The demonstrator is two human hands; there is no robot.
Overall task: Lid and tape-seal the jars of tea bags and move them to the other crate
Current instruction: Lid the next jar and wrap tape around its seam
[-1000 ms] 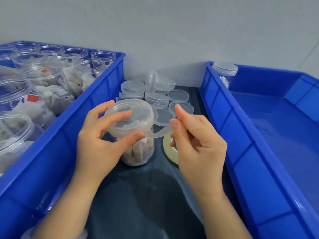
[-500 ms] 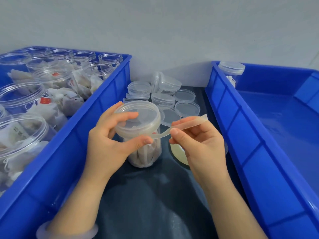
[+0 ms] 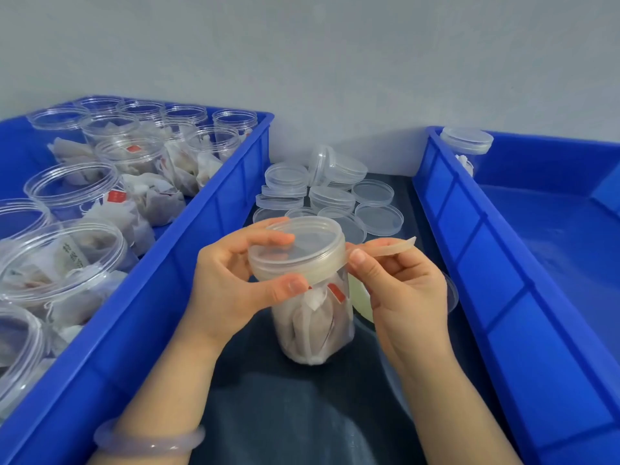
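Jar [image 3: 312, 323] upright between left crate [image 3: 214, 209] and right crate [image 3: 469, 246]; left hand [image 3: 231, 283] grips its lid [image 3: 297, 246], right hand [image 3: 402, 290] pinches tape [image 3: 385, 247] leading onto the lid's rim, seemingly pinned under the left thumb

Two bare hands met close together, forearms reaching in from below.
The left hand [image 3: 231, 283] gripped the lid [image 3: 295, 253], fingers curled over its top and thumb pressed against its side wall. The right hand [image 3: 402, 290] pinched a strip of tape [image 3: 385, 247] between thumb and forefinger just beside the lid, its other fingers curled underneath. A pale bracelet [image 3: 147, 443] circled the left wrist.
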